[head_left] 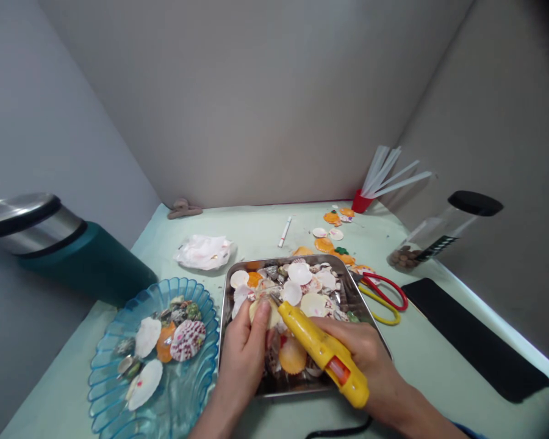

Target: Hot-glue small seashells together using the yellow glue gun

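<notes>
My left hand [242,347] is closed on a pale cream seashell [266,314], thumb across its face, above a metal tray [223,323]. In my right hand [363,350] is a yellow hot glue gun [322,350], its nozzle pointing up and left, close to the shell's upper edge. Whether the nozzle touches the shell, I cannot tell. Beneath both hands the tray holds several white, orange and speckled seashells [297,272]. Part of a black cord [341,431] shows below the glue gun.
Left stands a blue scalloped plate [103,360] with several shells, beside a teal bottle [91,262]. Red and yellow scissors [387,296] lie right of the tray, near a black mat [476,338] and a clear jar [439,231]. Behind are glue sticks [382,171] in a red cup [361,202].
</notes>
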{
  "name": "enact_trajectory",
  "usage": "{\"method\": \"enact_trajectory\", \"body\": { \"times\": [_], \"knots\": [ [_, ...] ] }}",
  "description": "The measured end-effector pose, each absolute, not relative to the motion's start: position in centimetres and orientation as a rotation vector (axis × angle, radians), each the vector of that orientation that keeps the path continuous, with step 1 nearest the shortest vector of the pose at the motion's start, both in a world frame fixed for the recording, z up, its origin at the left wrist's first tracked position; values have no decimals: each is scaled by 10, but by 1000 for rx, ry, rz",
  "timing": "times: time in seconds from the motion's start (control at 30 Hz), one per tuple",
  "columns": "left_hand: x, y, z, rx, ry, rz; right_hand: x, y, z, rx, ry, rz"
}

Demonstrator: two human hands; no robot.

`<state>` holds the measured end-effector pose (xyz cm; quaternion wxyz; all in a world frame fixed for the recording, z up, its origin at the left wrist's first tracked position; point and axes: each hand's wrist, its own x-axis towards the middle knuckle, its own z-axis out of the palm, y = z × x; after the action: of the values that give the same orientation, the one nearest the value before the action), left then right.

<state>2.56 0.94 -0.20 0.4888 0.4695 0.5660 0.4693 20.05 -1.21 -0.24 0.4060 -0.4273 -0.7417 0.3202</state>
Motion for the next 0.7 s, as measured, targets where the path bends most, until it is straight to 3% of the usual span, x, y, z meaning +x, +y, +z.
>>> {"method": "enact_trajectory", "body": {
  "times": [0.7],
  "knots": [
    [25, 9, -2, 1112, 1369, 1161, 202, -13, -5, -1105, -1882, 812]
  ]
}}
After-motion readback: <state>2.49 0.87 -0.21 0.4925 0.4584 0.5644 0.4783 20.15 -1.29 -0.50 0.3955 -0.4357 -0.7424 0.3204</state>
